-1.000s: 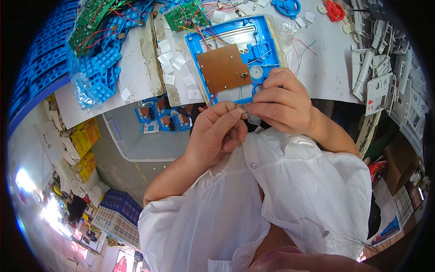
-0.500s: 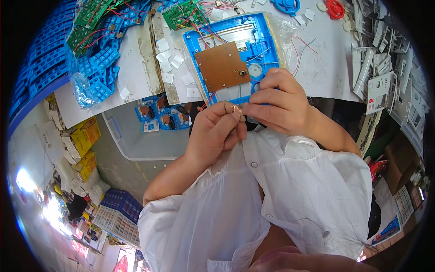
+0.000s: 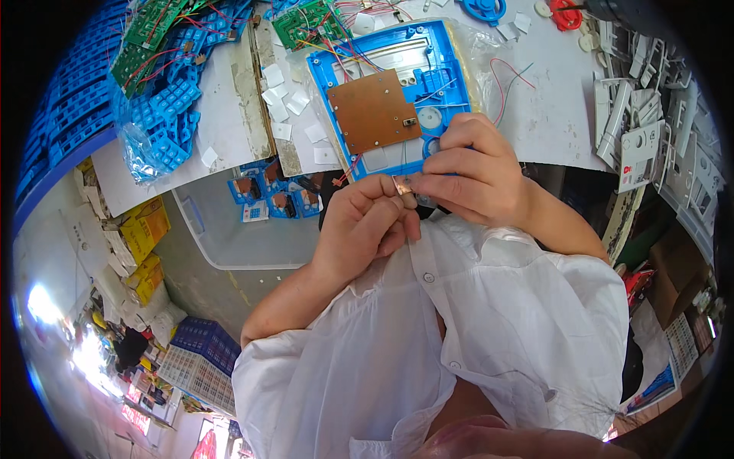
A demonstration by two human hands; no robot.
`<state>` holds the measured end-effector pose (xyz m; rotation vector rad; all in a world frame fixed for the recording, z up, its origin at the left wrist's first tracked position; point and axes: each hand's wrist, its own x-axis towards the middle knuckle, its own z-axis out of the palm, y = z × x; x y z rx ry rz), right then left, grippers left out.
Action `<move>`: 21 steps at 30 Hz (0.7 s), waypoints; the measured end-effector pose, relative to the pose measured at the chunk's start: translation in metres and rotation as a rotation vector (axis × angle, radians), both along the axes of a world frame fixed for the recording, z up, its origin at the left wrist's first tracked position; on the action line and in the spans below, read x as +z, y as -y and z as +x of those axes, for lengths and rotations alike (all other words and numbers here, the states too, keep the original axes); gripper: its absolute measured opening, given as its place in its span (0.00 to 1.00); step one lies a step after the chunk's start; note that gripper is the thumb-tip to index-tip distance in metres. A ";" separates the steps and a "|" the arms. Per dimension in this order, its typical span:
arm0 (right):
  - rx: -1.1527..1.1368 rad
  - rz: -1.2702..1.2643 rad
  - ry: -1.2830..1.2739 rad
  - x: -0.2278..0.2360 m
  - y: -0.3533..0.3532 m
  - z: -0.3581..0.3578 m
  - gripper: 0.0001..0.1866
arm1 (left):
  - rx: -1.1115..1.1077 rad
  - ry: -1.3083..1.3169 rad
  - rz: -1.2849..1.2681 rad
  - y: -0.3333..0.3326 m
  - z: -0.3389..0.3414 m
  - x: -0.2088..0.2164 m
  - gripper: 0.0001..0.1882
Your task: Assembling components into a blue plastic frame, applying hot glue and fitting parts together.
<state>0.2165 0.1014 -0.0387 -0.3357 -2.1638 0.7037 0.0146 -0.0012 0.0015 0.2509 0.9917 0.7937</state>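
In front of my chest both hands meet at a small shiny copper-coloured metal piece (image 3: 402, 186). My left hand (image 3: 359, 218) pinches it between thumb and forefinger. The fingertips of my right hand (image 3: 478, 172) are closed at its other side, touching it. Just beyond my hands lies a blue plastic housing (image 3: 437, 80), open side up, at the table's near edge. A brown circuit board (image 3: 372, 112) with a small switch rests across it. Thin wires run from the housing to a green circuit board (image 3: 310, 24) behind it.
Blue keypad parts (image 3: 172, 107) and green boards are heaped at the left. White plastic parts (image 3: 638, 115) pile up at the right. Below the table edge, a clear bin (image 3: 222, 252) holds blue assemblies. Small white squares (image 3: 279, 111) lie scattered. A red ring-shaped part (image 3: 566, 15) sits far right.
The metal piece has turned between my fingers and now shows a flat, shiny face. My hands have barely moved. At the top right, a dark object reaches farther into view.
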 end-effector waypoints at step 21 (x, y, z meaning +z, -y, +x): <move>-0.005 -0.436 0.152 0.029 0.001 0.002 0.12 | 0.024 -0.210 0.194 -0.001 0.006 0.003 0.05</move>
